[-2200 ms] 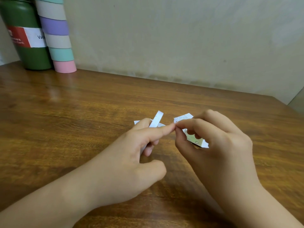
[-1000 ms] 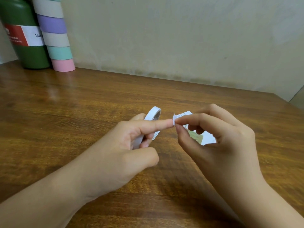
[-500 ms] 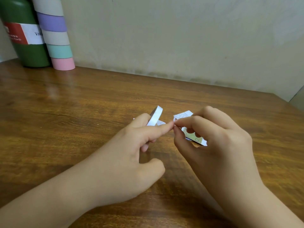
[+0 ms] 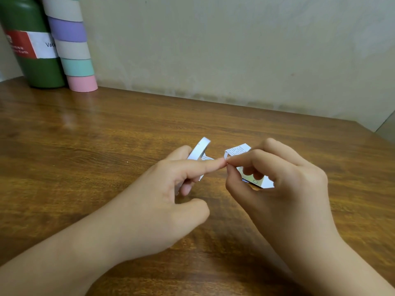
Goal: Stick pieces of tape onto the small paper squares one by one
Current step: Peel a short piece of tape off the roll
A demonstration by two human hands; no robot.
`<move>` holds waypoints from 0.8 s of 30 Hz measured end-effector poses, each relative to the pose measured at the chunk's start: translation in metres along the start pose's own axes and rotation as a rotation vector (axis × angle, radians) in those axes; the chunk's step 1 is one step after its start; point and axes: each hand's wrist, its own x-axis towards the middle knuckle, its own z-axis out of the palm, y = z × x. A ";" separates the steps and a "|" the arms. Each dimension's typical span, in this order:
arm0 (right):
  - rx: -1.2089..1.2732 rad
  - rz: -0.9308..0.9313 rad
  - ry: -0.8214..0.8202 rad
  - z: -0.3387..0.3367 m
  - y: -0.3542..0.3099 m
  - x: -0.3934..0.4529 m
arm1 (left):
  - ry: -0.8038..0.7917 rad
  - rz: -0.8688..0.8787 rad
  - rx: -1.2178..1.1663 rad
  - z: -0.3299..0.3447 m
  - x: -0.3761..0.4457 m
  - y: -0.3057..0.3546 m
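Left hand: curled round a white tape roll – roll stands on edge, tilted, its top toward 1 o'clock; index finger stretched toward 3 o'clock, tip touching the right hand's pinch.
Right hand: thumb and index pinched shut at 9 o'clock of the hand, on the corner of a printed paper square – or on a tape bit stuck there; cannot tell which.
Paper: the square is held above the surface, its printed face up, lying toward 12 o'clock from the pinch; a second printed piece shows under the right fingers at 4 o'clock of the pinch; another scrap peeks behind the left index.
Key relation: left fingertip and right pinch meet at the square's near-left corner; the roll sits at 10 o'clock of that point, just beside it. Left hand is the nearer to the roll, right to the paper.
Step, my guess: pressing or passing a tape piece onto the corner.
Hidden: the tape piece itself is not made out; the roll's lower half is behind the left fingers; whether the lower paper lies on the surface or is held – unclear.
Background: green bottle and a stack of pastel rolls at 10 o'clock, far corner, both cut off at the top.
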 end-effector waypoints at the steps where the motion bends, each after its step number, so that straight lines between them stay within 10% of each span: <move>1: 0.020 0.014 -0.005 0.000 0.000 0.000 | -0.003 -0.002 -0.010 0.000 0.000 0.000; 24: 0.013 0.031 -0.004 -0.002 0.000 0.001 | -0.072 -0.010 -0.202 -0.003 -0.001 -0.001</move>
